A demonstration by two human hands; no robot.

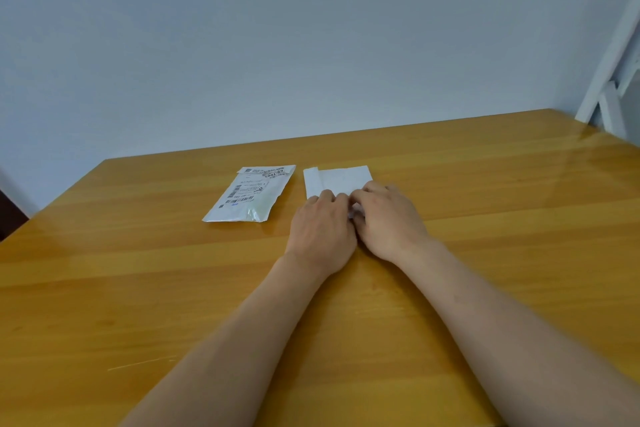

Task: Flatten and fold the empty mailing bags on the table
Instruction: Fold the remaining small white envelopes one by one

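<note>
Head view: two mailing bags lie on the wooden bench [138, 288], both toward its far edge and near the middle of its width. The plain white bag [341, 178] sits right of the labelled bag [251, 194], the two just beside each other but apart. Two hands work side by side, touching, at the white bag's near edge: the left hand [320, 232] and the right hand [389, 222] have fingers bent down onto the bag, though whether they press or pinch it cannot be told. The labelled bag lies untouched, label up. Wide bare wood runs to the left, right and near edges. One white frame [609, 73] leans beyond the far right corner.
</note>
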